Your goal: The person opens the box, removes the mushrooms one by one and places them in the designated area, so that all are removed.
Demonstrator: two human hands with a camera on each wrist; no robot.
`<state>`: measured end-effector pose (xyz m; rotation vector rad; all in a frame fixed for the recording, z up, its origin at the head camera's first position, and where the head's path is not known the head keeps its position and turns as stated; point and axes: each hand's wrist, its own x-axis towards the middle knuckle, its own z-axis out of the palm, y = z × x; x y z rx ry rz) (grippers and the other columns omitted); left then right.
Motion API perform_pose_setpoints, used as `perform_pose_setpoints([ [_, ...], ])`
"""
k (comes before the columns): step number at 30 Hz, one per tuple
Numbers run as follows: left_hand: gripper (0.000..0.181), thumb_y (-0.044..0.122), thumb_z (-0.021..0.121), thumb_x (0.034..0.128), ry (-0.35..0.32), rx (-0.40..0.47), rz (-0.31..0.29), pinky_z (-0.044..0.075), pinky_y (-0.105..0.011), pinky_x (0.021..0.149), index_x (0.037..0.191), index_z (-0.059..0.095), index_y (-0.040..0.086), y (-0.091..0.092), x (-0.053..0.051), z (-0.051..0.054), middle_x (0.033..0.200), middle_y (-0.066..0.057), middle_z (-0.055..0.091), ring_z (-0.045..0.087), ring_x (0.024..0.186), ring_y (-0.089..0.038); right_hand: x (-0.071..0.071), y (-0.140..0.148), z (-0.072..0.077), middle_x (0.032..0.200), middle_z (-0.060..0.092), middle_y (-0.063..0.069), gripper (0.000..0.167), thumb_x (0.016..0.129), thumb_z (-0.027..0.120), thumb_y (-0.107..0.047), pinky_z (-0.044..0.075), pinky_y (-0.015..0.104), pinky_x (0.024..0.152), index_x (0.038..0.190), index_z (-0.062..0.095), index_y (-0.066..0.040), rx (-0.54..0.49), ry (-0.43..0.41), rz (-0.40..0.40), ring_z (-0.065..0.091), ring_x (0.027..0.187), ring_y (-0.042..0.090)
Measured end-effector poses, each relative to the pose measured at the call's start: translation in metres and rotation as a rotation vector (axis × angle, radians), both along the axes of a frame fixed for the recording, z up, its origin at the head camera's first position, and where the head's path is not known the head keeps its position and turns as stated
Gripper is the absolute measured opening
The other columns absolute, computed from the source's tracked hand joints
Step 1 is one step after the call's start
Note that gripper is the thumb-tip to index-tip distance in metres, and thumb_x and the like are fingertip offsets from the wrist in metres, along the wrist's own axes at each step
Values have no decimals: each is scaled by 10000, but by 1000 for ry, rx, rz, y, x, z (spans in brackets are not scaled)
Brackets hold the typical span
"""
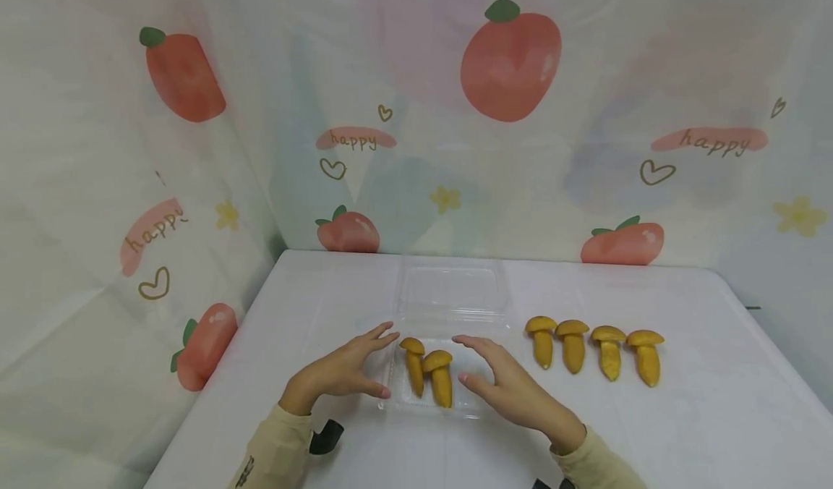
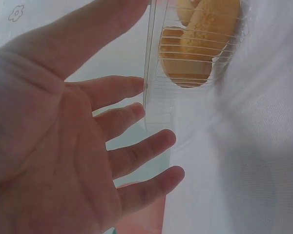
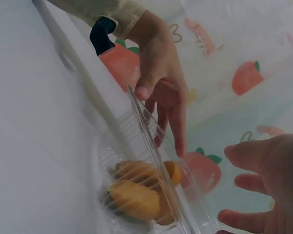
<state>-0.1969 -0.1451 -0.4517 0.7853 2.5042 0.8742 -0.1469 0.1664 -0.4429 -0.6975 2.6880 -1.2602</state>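
A clear plastic clamshell box (image 1: 471,404) stands on the table with its lid (image 1: 453,291) folded back. Two yellow-brown mushrooms (image 1: 442,384) lie side by side in the box's left half, caps toward the back; the ribbed wall partly covers them in the left wrist view. My left hand (image 1: 343,367) is at the box's left rim, fingers spread and extended, its fingertips close to the wall; whether they touch is unclear. Over the right side of the box hovers my right hand (image 1: 514,390), thumb and fingers apart with nothing between them.
Several more mushrooms (image 1: 610,351) lie in a row on the white table (image 1: 709,417) to the right of the box. A patterned cloth (image 1: 416,77) hangs behind the table and along its left side.
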Motion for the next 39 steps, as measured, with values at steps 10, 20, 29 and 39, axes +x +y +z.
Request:
perform_pose_setpoints([
  [10,936,264,859,813,-13,37,-22,257,-635,1214,1578,350,82,0,0,0,1703,-142,173,217,1551,-404,0,-22,-18,1449,568,180,543,973,649,-161,429,648,1061,1480,479,-67,79,60,63,526,1320,439],
  [20,939,247,860,812,-15,40,-34,257,-638,1210,1579,346,75,2,2,2,1699,-156,173,210,1553,-406,-4,-26,-29,1308,651,227,580,910,709,-110,502,608,974,1455,514,-75,178,57,7,615,1173,420],
  [29,945,259,858,814,-5,39,-31,262,-638,1208,1580,339,70,1,1,2,1699,-163,165,206,1553,-412,-19,-28,-30,1207,698,185,556,915,629,-38,553,438,873,1458,513,-48,140,-17,159,663,1068,306],
  [39,957,292,861,809,14,28,-19,256,-634,1211,1578,340,62,1,2,-1,1696,-170,174,210,1550,-420,-25,-30,-30,1352,643,167,498,953,596,-36,552,398,923,1447,534,-27,51,-78,173,633,1115,288],
])
